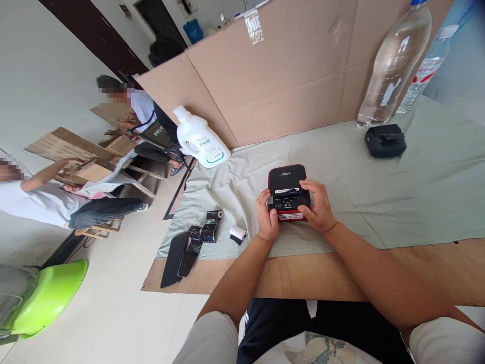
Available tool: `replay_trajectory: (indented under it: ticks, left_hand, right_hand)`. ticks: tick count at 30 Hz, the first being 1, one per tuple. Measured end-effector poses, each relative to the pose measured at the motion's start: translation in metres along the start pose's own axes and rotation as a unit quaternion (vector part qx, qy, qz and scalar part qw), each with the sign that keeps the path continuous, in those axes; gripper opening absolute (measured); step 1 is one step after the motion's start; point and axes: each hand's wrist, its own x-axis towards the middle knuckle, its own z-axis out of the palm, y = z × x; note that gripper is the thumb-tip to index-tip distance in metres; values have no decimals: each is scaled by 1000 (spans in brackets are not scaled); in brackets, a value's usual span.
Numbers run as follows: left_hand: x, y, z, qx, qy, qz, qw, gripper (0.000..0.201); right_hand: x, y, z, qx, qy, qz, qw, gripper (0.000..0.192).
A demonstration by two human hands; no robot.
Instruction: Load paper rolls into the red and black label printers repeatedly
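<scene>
Both hands grip a small black printer (287, 189) on a pale green cloth (417, 192): the left hand (267, 218) at its left edge, the right hand (319, 206) at its right. A white paper roll (238, 233) lies just left of them.

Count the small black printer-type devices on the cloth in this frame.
2. One black-and-red printer sits near the table's front edge, held between the left hand and right hand. A second black device lies far right, beside the clear bottle. More may be hidden behind the cardboard.
</scene>
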Motion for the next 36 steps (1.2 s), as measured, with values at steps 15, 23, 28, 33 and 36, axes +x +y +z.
replay_trajectory:
  ticks: [15,23,28,33,36]
  left_hand:
    - [5,19,-12,-274,-121,-282,911,70]
    - [60,-40,-46,-368,107,-451,806,30]
    - [131,-106,-77,-346,220,-442,797,17]
    - [172,-150,-98,-273,282,-459,797,13]
    - [175,-167,-109,-248,284,-449,810,15]
  right_hand:
    - [-9,24,13,86,-29,272,958,65]
    - [-16,16,17,100,-208,223,947,52]
    - [-16,15,19,53,-243,187,950,47]
    - [-14,13,19,23,-263,174,949,41]
    - [-13,11,17,24,-267,187,945,34]
